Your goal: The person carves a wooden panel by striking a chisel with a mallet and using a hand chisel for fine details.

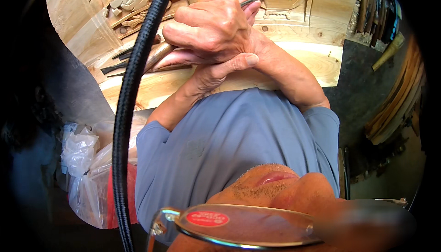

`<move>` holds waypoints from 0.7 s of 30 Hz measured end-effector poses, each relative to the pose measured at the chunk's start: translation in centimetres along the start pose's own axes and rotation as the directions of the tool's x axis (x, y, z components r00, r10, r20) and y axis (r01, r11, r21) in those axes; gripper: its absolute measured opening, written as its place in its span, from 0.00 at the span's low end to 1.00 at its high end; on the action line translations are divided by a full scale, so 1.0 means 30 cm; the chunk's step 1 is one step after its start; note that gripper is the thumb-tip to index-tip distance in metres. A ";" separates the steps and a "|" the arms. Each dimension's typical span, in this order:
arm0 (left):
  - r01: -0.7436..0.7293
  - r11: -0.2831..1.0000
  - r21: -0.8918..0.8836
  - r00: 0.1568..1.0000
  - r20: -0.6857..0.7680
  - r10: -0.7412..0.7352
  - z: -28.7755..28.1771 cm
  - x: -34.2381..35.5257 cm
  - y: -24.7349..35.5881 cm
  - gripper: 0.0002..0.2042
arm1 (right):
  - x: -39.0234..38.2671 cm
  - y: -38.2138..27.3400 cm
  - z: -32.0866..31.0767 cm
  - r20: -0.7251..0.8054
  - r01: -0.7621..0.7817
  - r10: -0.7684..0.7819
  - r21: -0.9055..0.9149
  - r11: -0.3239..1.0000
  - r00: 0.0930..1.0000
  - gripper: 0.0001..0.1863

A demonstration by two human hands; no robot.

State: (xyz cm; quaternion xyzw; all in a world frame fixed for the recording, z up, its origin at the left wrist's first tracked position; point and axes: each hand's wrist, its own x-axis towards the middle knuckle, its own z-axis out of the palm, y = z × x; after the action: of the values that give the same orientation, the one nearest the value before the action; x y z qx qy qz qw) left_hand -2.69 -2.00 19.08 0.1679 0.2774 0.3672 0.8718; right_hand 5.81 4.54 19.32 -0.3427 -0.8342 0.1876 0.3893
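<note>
My right hand (209, 29) is closed around a carving chisel (256, 0). The thin metal shaft slants up to the right and its tip meets a pale carved wood panel (301, 20) beside small round holes. A wooden handle end (159, 55) juts out at the lower left of the hand. Crossed beneath is my left hand (213, 73), its thumb lying over my right wrist. Pink fingertips show past the right hand, against the shaft; the other left fingers are mostly hidden. The panel bears raised scrolls and figures.
Several dark-tipped carving tools (120, 63) lie on the wood left of my hands. More tools (374, 8) stand bunched at the far right, near curved wood strips (398, 100). A black braided cable (133, 82) crosses the view. Clear plastic bags (85, 151) sit lower left.
</note>
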 end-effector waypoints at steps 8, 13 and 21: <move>-0.045 0.999 -0.006 0.999 0.012 0.045 0.011 0.038 -0.005 0.61 | -0.014 0.009 0.002 0.006 0.009 -0.009 -0.014 1.000 1.000 0.25; -0.040 0.998 0.043 0.999 0.010 0.040 0.001 0.030 -0.018 0.61 | -0.031 0.021 0.011 0.007 0.005 -0.005 -0.004 1.000 1.000 0.25; -0.049 0.998 0.035 0.999 0.010 0.049 -0.011 0.037 -0.012 0.61 | -0.030 0.030 0.018 -0.016 0.027 -0.028 -0.034 0.999 0.999 0.26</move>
State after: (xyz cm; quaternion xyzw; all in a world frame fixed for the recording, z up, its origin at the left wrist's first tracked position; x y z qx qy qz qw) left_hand -2.04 -1.39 18.23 0.1919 0.2755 0.3829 0.8606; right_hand 6.20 4.51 18.00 -0.3394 -0.8386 0.1652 0.3928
